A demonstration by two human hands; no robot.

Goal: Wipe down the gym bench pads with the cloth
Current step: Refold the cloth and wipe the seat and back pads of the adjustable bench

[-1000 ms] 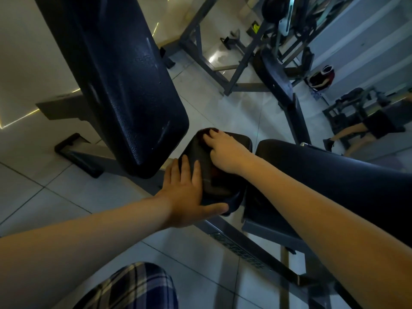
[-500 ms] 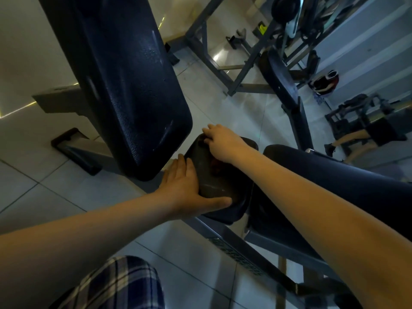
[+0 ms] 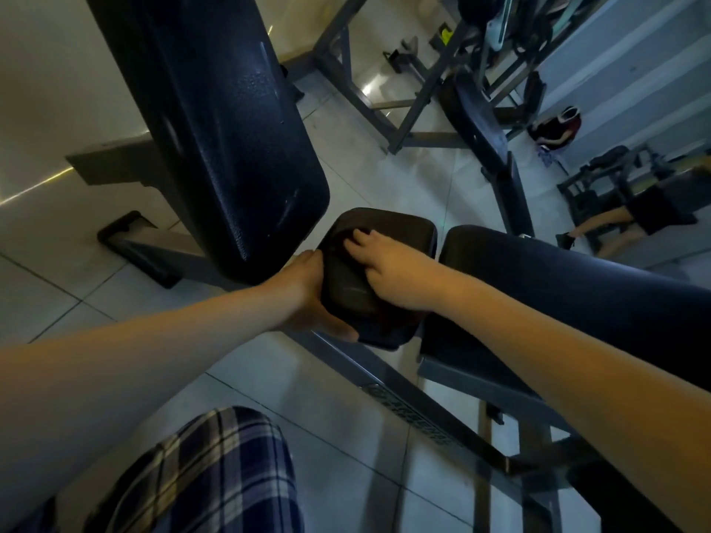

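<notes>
The bench has a big black back pad (image 3: pixel 223 128) tilted up at the left, a small black pad (image 3: pixel 404 228) in the middle and a long seat pad (image 3: pixel 558 282) on the right. My left hand (image 3: pixel 307 294) grips the small pad's left edge, with the thumb along its near side. My right hand (image 3: pixel 388 271) lies on top of that pad, its fingers bent over a dark cloth (image 3: pixel 346 286) and reaching toward the far left corner. Most of the cloth is hidden under the hand.
The grey steel bench frame (image 3: pixel 415 402) runs along the tiled floor below the pads. My knee in plaid shorts (image 3: pixel 215 475) is at the bottom left. More gym machines (image 3: pixel 477 121) stand behind, with a bag (image 3: pixel 558 128) and another person's legs (image 3: pixel 600 225) at the right.
My left hand went from lying flat against the pad's side to wrapping round its edge. My right hand slid across the pad top with the cloth, and its fingers now reach further left.
</notes>
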